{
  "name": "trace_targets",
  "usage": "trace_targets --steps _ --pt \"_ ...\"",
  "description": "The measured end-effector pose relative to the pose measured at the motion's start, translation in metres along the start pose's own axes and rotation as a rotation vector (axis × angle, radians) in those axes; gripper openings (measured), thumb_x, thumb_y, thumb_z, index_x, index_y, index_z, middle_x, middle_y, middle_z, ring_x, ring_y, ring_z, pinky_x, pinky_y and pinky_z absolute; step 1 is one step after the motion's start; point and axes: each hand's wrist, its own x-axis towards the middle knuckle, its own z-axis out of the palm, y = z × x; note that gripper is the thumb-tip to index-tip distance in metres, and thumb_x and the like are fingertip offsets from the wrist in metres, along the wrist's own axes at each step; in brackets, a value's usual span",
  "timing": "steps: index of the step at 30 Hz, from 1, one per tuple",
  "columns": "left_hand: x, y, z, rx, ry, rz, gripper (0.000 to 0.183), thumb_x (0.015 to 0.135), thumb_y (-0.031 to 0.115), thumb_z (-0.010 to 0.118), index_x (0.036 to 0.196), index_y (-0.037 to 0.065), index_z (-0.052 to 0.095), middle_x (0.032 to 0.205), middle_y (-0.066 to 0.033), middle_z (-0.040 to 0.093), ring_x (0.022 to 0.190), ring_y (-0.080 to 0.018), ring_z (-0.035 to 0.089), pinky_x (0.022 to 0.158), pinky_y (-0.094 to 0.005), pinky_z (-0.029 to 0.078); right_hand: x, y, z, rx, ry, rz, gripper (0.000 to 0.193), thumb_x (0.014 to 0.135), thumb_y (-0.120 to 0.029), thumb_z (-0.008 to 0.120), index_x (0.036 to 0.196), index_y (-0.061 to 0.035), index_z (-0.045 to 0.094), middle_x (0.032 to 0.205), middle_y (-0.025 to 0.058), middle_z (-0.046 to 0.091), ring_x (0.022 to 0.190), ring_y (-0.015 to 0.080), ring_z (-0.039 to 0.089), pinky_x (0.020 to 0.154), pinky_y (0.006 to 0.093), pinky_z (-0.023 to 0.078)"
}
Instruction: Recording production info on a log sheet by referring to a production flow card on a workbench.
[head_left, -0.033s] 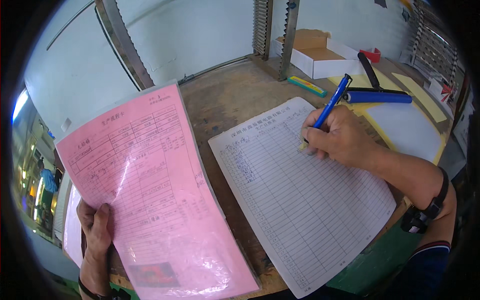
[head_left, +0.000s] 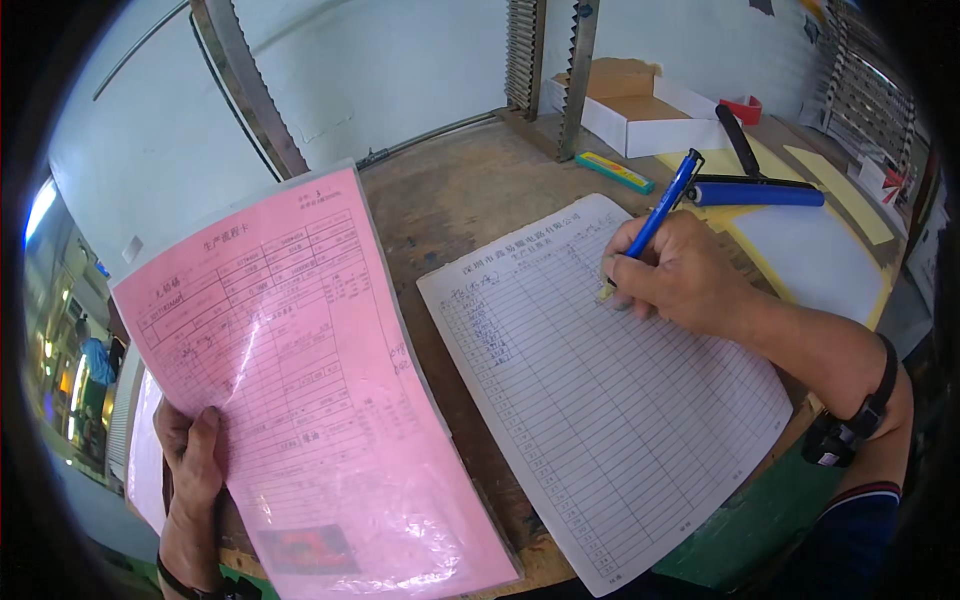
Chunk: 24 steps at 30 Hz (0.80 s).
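Observation:
My left hand [head_left: 192, 455] grips the left edge of a pink printed form in a clear plastic sleeve [head_left: 300, 400], thumb on the front and fingers behind. The sleeve is tilted up and catches bright glare. In my right hand [head_left: 680, 275] is a blue pen [head_left: 663, 203], its tip low over a pad of ruled white sheets [head_left: 600, 420]. The pad lies slantwise on the wooden table [head_left: 450, 170], right of the pink form. Handwriting runs down its left column. My right fingers rest on the upper part of the sheet.
Behind the pad lies a small green and yellow box [head_left: 614, 172]. An open white carton [head_left: 650, 130] stands further back. At the right are a blue roller with a black handle [head_left: 758, 194] and a yellow-edged white sheet [head_left: 815, 260]. Notched metal uprights [head_left: 578, 80] rise at the back.

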Motion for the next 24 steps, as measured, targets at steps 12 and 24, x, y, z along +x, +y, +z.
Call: trace_targets --steps 12,24 --pt "0.002 0.003 0.005 0.067 0.057 -0.022 0.037 0.088 0.009 0.057 0.121 -0.008 0.057 0.115 -0.0107 0.065 0.106 -0.0166 0.059 0.097 -0.0329 0.044 -0.002 -0.011 -0.005 -0.050 -0.019 0.122 0.023 0.089 -0.020 0.061 0.079 -0.0006 0.066 0.067 0.0052 0.064 0.053 0.0093 0.061 0.045 0.0234 0.047" --pt "0.002 -0.001 0.001 0.054 0.017 0.023 0.034 0.089 0.007 0.056 0.120 -0.007 0.057 0.116 -0.0103 0.065 0.106 -0.0163 0.058 0.096 -0.0329 0.044 -0.001 0.008 -0.003 0.020 -0.020 -0.026 0.021 0.090 -0.018 0.061 0.081 0.0003 0.066 0.069 0.0053 0.065 0.054 0.0083 0.058 0.050 0.0244 0.048"
